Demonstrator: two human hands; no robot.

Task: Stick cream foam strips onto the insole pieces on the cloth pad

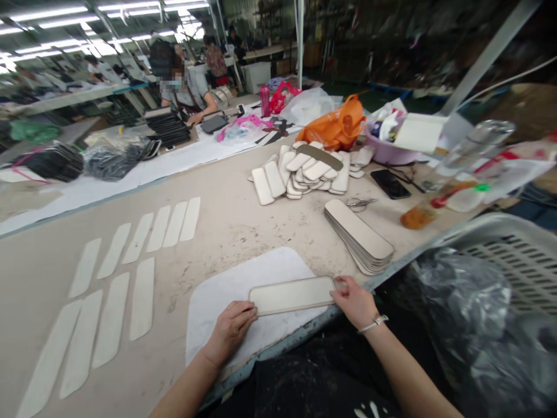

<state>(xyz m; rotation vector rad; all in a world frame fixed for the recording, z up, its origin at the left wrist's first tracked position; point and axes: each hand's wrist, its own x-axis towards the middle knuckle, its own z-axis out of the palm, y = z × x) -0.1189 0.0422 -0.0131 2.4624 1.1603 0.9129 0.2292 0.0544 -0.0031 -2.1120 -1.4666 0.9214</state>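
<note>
A long pale panel with rounded corners and a darker edge (293, 295) lies over a white sheet (213, 296) at the table's front edge. My left hand (235, 325) grips the panel's left end, fingers closed on it. At the other end, my right hand (354, 302) pinches the right corner between thumb and fingers; a bracelet is on that wrist. Several thin white strips (141, 299) lie in two rows on the left of the table. Beyond my right hand is a stack of similar panels (359, 232).
Behind the stack are scissors (359, 202), a phone (390, 184) and a loose pile of panels (265, 183). An orange bag (335, 128) and a purple basin (391, 152) sit farther back. A grey basket (522, 249) stands at right. Across the table, a person (187, 96) works.
</note>
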